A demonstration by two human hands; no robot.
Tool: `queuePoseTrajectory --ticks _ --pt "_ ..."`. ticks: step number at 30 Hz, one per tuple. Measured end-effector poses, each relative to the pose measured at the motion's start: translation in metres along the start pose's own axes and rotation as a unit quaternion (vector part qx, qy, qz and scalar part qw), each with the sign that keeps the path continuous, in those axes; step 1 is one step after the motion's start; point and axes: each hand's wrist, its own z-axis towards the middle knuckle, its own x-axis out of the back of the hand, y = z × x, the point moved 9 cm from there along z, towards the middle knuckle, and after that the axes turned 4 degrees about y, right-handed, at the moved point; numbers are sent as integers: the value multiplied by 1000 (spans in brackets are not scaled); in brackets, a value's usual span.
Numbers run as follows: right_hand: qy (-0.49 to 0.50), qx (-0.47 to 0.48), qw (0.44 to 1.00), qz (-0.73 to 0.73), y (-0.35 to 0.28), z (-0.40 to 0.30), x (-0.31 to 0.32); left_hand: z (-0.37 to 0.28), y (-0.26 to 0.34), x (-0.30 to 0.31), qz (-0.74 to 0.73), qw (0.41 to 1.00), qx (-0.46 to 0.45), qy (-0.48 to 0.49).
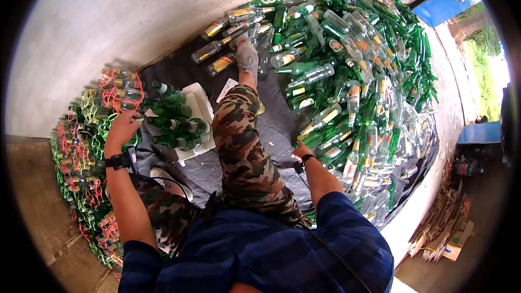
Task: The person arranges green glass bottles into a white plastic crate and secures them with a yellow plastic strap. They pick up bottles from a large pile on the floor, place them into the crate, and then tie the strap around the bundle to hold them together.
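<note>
My left hand (123, 128) is over the left side of the floor sheet, beside bottles bundled in red and green plastic cord. Its thumb and fingers pinch a small light-green strip (139, 119). A green glass bottle (132, 140) shows partly below that hand. Right of it, several green glass bottles (173, 112) stand grouped by a white foam tray (202, 98). My right hand (302, 151) reaches the near-left edge of a large loose bottle pile (358, 61). Its fingertips meet the end of a green bottle (315, 139); whether they grip it is hidden.
Corded bottle bundles (77, 146) line the left wall. A dark sheet (272, 130) covers the floor, with loose clear bottles (211, 51) near my shod foot (247, 57). Flattened cardboard (437, 215) lies beyond the low white wall (443, 146) at right.
</note>
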Motion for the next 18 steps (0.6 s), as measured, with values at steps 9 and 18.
queuePoseTrajectory --ticks 9,18 --pt "-41 138 988 -63 -68 -76 -55 -15 13 11 7 1000 -2 5" --pt "-113 299 945 -74 -95 -117 -130 -18 16 17 -22 999 -19 17"
